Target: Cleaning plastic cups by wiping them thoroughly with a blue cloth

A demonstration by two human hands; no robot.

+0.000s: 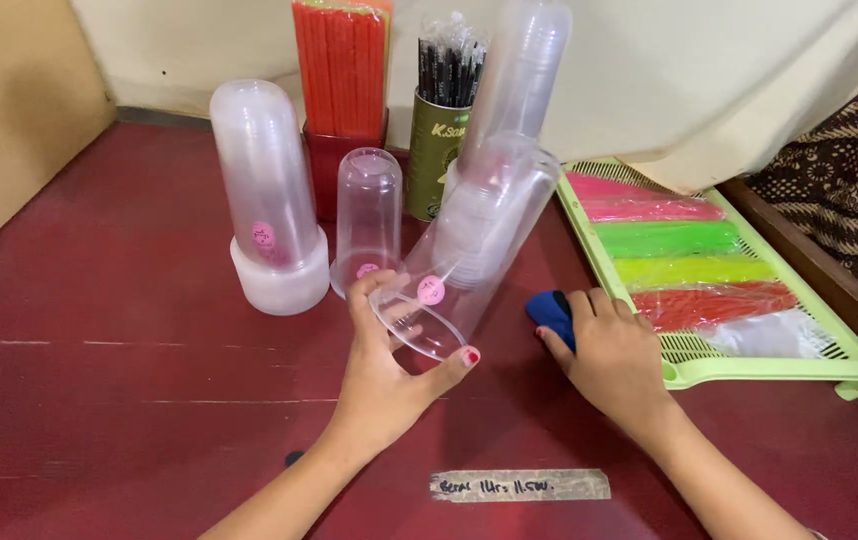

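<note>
Left hand (384,375) has its grip closed on the rim of a tilted stack of clear plastic cups (474,250), smooth and glossy, with a round pink sticker just above the thumb. Right hand (614,350) presses down on a blue cloth (552,312) on the red desk (129,330), fingers curled over it. Beyond that grip, a green slatted tray (749,372) holds bright straw packets.

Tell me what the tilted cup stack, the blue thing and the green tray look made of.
Cup stack in the left hand: thin clear glossy plastic, see-through. Blue thing under the right hand: matte, perhaps cloth or sponge; mostly hidden. Green tray: rigid moulded plastic, slotted.
</note>
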